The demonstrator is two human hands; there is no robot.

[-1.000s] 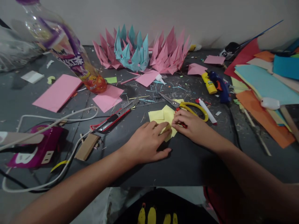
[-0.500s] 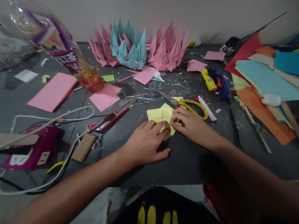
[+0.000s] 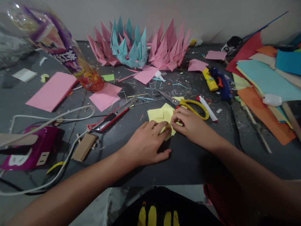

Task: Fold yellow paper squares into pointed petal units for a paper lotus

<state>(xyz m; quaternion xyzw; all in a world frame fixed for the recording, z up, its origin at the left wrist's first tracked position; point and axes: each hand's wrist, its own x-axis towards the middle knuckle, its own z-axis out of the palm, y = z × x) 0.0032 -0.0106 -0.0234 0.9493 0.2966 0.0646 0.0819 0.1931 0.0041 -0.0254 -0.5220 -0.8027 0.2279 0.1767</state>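
Small yellow paper pieces (image 3: pixel 155 113) lie in the middle of the dark table, overlapping. My left hand (image 3: pixel 147 142) rests on them with its fingers apart, the fingertips pressing on a yellow piece and the thumb stretched out over the table. From the right, my right hand (image 3: pixel 184 122) pinches the edge of the yellow paper between thumb and fingers; the exact fold under the fingertips is hidden. Just behind the right hand lie scissors (image 3: pixel 196 108) with yellow handles. A red-and-black box cutter (image 3: pixel 110 117) lies to the left of the papers.
Folded pink and blue paper flowers (image 3: pixel 129 47) stand at the back. A tilted drink bottle (image 3: pixel 70 56), pink paper (image 3: pixel 53 91) and a magenta power adapter (image 3: pixel 44 144) with cables are at left. A blue glue gun (image 3: pixel 222 83), yellow glue stick (image 3: pixel 210 80) and coloured sheets (image 3: pixel 265 116) lie at right.
Both hands stay almost still on the yellow paper. The whole view has shifted very slightly; no object has visibly moved on the table.
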